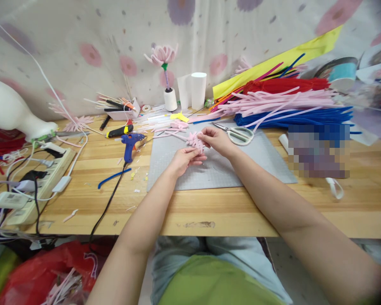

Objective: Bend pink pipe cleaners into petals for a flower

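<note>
Over the grey cutting mat [165,169], both my hands are closed on a pink pipe-cleaner flower [194,140]. My left hand [188,160] grips its lower side, with the thumb and index finger pressed together and the other fingers loosely bent. From the right, my right hand [214,140] pinches the flower's edge between thumb and fingertips. Some of its petals are hidden by my fingers. A pair of scissors [241,134] with pale handles lies just beyond my right hand. Loose pink pipe cleaners [174,134] lie to the flower's left.
A blue glue gun [129,146] and a yellow-black cutter [120,131] lie left of the mat. Behind stand a finished pink flower [164,56] and a white cup [198,89]. Pink pipe-cleaner bundles [279,103] fill the back right; a power strip [47,182] sits at left.
</note>
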Available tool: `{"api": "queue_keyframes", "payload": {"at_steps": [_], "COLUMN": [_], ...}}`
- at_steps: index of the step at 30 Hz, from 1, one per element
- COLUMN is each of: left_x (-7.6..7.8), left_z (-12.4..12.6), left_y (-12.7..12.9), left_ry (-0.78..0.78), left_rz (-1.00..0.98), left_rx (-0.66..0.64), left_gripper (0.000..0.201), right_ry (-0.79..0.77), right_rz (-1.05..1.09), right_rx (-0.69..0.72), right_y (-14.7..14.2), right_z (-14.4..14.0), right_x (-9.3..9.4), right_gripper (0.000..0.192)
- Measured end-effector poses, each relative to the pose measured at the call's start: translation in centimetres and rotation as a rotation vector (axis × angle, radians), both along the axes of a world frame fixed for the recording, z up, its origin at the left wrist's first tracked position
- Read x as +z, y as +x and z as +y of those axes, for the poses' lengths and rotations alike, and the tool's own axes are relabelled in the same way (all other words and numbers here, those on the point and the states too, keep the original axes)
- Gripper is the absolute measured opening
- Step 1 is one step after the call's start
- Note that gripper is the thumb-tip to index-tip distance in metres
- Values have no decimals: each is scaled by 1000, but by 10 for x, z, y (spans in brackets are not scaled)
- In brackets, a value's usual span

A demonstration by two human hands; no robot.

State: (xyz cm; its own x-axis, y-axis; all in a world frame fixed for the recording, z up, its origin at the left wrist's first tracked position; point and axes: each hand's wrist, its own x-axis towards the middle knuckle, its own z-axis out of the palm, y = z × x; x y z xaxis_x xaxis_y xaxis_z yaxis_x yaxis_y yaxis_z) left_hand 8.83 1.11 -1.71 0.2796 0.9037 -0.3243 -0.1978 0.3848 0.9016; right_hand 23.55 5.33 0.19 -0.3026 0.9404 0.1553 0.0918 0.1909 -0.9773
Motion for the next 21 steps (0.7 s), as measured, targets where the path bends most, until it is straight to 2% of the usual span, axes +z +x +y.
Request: {"api": "queue_keyframes", "payload": {"at_steps": [9, 15, 21], "left_x": [4, 9, 7], "left_z": [-2, -2, -1], "left_y": [3, 5, 8], "left_ry": [1, 10, 41], "left_rz": [68, 87, 124], "left_rx": [16, 69, 66], "left_gripper": [13, 10, 8], "right_ry": [59, 60, 64], "right_rz": [-85, -74, -50], "right_rx": [-51, -68, -88], "right_y": [-5, -6, -7], "right_z": [-3, -1, 1], "right_x": [0, -2, -6], "right_gripper": [30, 32, 34]}}
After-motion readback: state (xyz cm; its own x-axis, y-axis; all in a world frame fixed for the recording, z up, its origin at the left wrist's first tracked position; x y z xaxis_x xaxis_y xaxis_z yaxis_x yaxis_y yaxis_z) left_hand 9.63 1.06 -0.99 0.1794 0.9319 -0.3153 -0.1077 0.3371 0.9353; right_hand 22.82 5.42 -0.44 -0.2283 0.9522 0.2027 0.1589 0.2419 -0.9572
